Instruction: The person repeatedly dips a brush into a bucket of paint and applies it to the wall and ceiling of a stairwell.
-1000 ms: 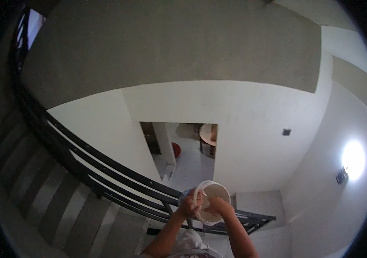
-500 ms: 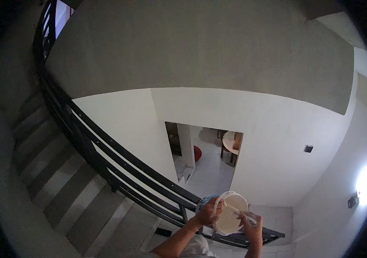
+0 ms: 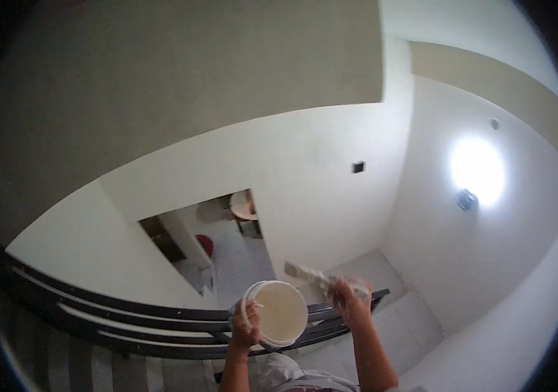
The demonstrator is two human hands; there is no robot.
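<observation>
A white bucket (image 3: 283,312) is held near the middle of the scene, mouth turned up toward the viewer, its inside cream-coloured; how full it is, I cannot tell. The left hand (image 3: 246,323) grips it at the left side, fingers curled over the rim, with the bucket's thin white handle (image 3: 244,312) running across them. To the right, the right hand (image 3: 349,302) is closed around a pale brush (image 3: 311,276), slightly blurred, whose head points left, just past the bucket's far rim. The 2 hands are apart, 1 on each side of the bucket's mouth.

Light clothing (image 3: 280,371) shows on the near side, between the forearms. A dark railing (image 3: 181,314) runs from the left, behind the bucket, to the right, and striped stairs (image 3: 83,366) lie near left. Beyond the railing, a doorway opens onto a pale floor (image 3: 239,251), a red object (image 3: 205,244) and a round table (image 3: 242,206). Far right, a bright lamp (image 3: 478,170) glows on the white wall (image 3: 426,196); a broad grey surface (image 3: 181,65) spans the far left.
</observation>
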